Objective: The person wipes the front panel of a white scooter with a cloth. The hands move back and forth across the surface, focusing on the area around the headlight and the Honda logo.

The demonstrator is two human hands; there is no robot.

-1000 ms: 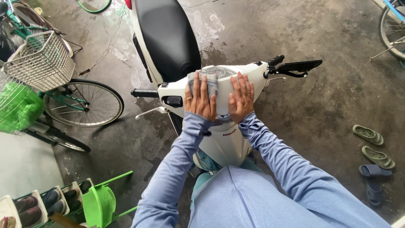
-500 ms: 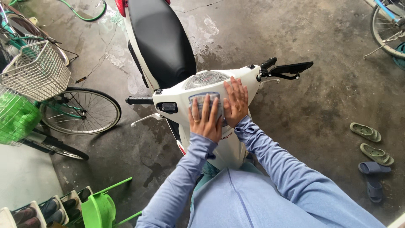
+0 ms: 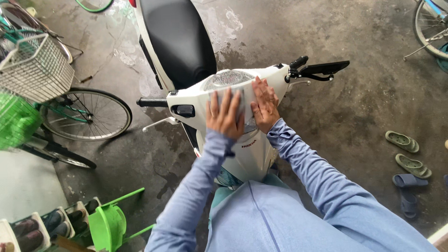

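While only the head view is on hand, its contents are listed as follows.

Head view, centre: white plastic scooter front panel (image 3: pixel 242 154) with a rounded clear instrument cluster (image 3: pixel 228 78) on top, a black padded seat (image 3: pixel 177 42) beyond it, a black left handlebar grip (image 3: pixel 151 102) and a black right-side mirror (image 3: pixel 324 68).

Left hand (image 3: pixel 225 114): laid flat, fingers spread wide, palm down on a grey-blue cloth (image 3: pixel 242 105) that lies over the headlight housing just below the cluster. Nothing is gripped; the hand presses on the cloth.

Right hand (image 3: pixel 264 103): also flat, fingers together and extended, resting on the same cloth just beside the left hand, fingertips touching the edge of the cluster. Both arms wear light blue long sleeves (image 3: pixel 322 177).

Left of the scooter: green-framed bicycle (image 3: pixel 84 114) with a white wire basket (image 3: pixel 35 70), and a bright green mesh basket (image 3: pixel 16 121) near it. Lower left: green plastic watering can (image 3: pixel 107 226) beside a rack of shoes (image 3: pixel 42 226).

Right side, on the grey concrete floor (image 3: pixel 364 121): two olive-green sandals (image 3: pixel 406 151) and, near them, blue slippers (image 3: pixel 408 186). A bicycle wheel (image 3: pixel 431 28) shows at the upper right edge.
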